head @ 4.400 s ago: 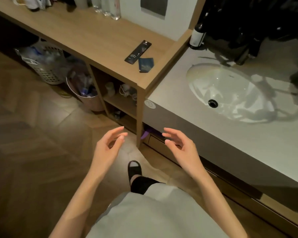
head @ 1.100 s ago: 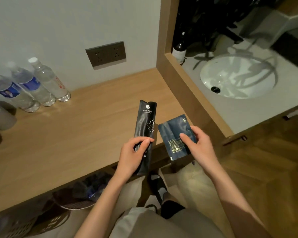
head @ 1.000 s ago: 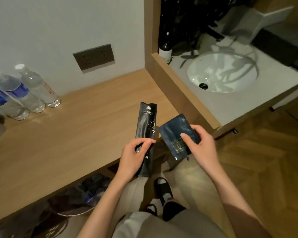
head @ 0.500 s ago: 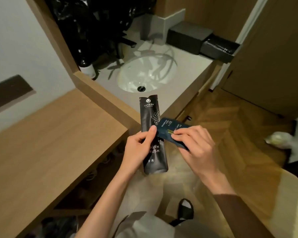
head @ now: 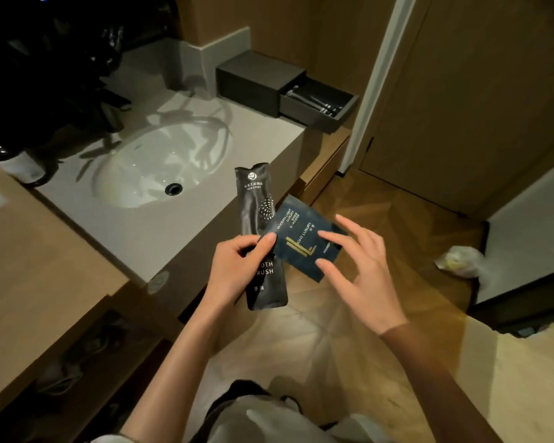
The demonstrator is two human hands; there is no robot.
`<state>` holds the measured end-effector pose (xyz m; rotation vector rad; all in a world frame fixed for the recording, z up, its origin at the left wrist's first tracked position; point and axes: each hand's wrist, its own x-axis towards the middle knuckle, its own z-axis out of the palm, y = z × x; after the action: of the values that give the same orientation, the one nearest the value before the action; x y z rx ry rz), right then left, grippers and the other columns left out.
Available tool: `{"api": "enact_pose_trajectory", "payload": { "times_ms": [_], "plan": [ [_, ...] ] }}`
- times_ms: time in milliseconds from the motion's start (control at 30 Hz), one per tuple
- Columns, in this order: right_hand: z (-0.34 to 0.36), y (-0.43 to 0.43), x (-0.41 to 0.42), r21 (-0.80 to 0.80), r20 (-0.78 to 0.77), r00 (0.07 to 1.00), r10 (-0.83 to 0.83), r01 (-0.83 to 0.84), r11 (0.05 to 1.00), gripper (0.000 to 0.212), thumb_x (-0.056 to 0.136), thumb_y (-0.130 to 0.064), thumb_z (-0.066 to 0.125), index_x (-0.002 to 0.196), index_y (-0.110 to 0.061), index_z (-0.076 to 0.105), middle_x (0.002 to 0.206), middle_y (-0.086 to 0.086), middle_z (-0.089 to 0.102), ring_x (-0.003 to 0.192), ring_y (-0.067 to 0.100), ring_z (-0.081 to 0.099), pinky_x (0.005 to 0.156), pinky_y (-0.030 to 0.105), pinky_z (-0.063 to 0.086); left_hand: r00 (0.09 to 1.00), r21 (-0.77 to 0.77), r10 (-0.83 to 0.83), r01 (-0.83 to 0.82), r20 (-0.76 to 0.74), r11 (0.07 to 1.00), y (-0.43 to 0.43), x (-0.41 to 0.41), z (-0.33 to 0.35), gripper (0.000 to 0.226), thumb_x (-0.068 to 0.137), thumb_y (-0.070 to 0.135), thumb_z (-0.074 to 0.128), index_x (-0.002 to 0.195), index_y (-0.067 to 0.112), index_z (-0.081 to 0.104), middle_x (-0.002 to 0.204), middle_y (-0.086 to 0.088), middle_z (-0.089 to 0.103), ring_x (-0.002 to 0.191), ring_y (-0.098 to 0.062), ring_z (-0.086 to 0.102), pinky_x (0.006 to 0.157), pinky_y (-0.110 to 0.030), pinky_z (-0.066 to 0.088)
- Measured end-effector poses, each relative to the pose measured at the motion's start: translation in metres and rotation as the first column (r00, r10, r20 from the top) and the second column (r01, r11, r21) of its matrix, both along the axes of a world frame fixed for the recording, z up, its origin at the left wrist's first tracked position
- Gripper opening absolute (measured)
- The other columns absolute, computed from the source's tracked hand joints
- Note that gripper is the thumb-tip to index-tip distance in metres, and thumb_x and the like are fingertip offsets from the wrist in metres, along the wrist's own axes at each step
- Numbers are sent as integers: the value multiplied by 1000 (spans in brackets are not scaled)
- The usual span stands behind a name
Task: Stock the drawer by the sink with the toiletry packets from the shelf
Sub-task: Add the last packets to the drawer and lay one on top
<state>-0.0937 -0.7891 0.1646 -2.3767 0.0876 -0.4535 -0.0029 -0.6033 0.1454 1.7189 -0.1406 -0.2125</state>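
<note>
1. Right now I see my left hand point(head: 237, 270) closed around the black toothbrush packet point(head: 259, 238), thumb pressed across its front near the middle; the packet stands nearly upright, its top reaching up past my fingers toward the sink point(head: 160, 164).
2. Just beside it, the dark blue packet point(head: 304, 241) lies between both hands, its left corner tucked under my left thumb and overlapping the black packet. My right hand point(head: 355, 270) is spread wide, fingers fanned; two fingertips point(head: 322, 234) rest on the blue packet's right side, though I cannot tell whether they grip it or only touch.
3. Far beyond my right hand, at the back corner of the tabletop point(head: 253, 148), the drawer point(head: 320, 102) stands pulled out of a dark box point(head: 256, 78), well apart from both packets.
4. Dim light makes the drawer's contents hard to read; I make out only thin dark shapes. My left palm hides part of the black packet's lettering.
5. Both forearms reach forward from the bottom edge, wrists bent slightly inward toward each other.
</note>
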Motion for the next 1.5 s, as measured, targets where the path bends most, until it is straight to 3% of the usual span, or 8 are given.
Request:
{"api": "enact_pose_trajectory", "payload": {
  "times_ms": [200, 333, 533, 867, 1033, 1200, 1433, 1500],
  "plan": [
    [-2, -64, 52, 179, -76, 996, -36, 49, 983, 37, 92, -30, 60, 126, -42, 52, 119, -27, 53, 108, -9, 47, 82, 5, 39, 989, 132, -109, 95, 103, 987, -62, 41, 3, 16, 87, 30, 67, 72, 31, 73, 77, 4, 72, 74, -7, 64, 66, -15, 45],
    [-5, -102, 102, 405, -92, 995, -32, 67, 912, 37, 89, -20, 66, 110, -49, 57, 92, -16, 67, 88, 0, 63, 66, 18, 56, 985, 176, -123, 99, 125, 979, -102, 82, -1, 19, 86, 30, 68, 70, 40, 69, 77, 10, 68, 74, 0, 61, 64, -8, 43],
    [-6, -167, 196, 470, -111, 993, -45, 93, 878, 36, 87, -16, 67, 102, -49, 61, 90, -17, 70, 92, 2, 65, 82, 32, 57, 987, 97, -82, 69, 138, 993, -166, 169, -7, 16, 86, 26, 69, 75, 36, 72, 81, 9, 71, 82, -2, 62, 72, -9, 43],
    [15, -249, 347, 540, -121, 986, 116, -33, 841, 33, 88, -15, 68, 113, -34, 61, 83, -7, 73, 79, 9, 72, 64, 23, 58, 970, -2, 219, -220, 102, 975, -251, 324, 5, 7, 79, 31, 75, 74, 27, 74, 87, 2, 73, 85, -5, 65, 80, -20, 48],
    [17, -271, 424, 533, -143, 956, 255, -142, 834, 32, 88, -12, 67, 116, -28, 60, 85, 4, 73, 79, 27, 70, 71, 45, 59, 951, -1, 303, -303, 66, 953, -259, 375, 3, 14, 88, 26, 66, 81, 36, 72, 96, 6, 72, 94, -5, 64, 83, -18, 46],
    [12, -289, 519, 595, -104, 937, 335, -211, 775, 32, 90, -10, 65, 119, -22, 58, 82, -5, 73, 78, 6, 71, 58, 18, 53, 923, 67, 374, -381, 91, 922, -258, 403, -8, 23, 97, 23, 51, 98, 35, 71, 111, 14, 69, 104, 6, 58, 85, -7, 41],
    [2, -284, 654, 614, -182, 832, 523, -320, 722, 36, 90, -7, 63, 121, -23, 56, 100, 10, 73, 94, 19, 70, 81, 33, 57, 801, 54, 595, -598, 66, 800, -277, 417, -13, 30, 96, 7, 51, 113, 30, 59, 122, 7, 60, 103, 7, 54, 89, -2, 36],
    [-5, -273, 684, 601, -205, 802, 561, -349, 719, 35, 90, -4, 61, 121, -20, 56, 99, 13, 72, 97, 27, 69, 89, 44, 55, 769, 33, 636, -638, 59, 769, -283, 421, -13, 33, 96, 1, 50, 123, 19, 52, 130, -6, 56, 113, -14, 55, 104, -22, 40]
  ]
}}
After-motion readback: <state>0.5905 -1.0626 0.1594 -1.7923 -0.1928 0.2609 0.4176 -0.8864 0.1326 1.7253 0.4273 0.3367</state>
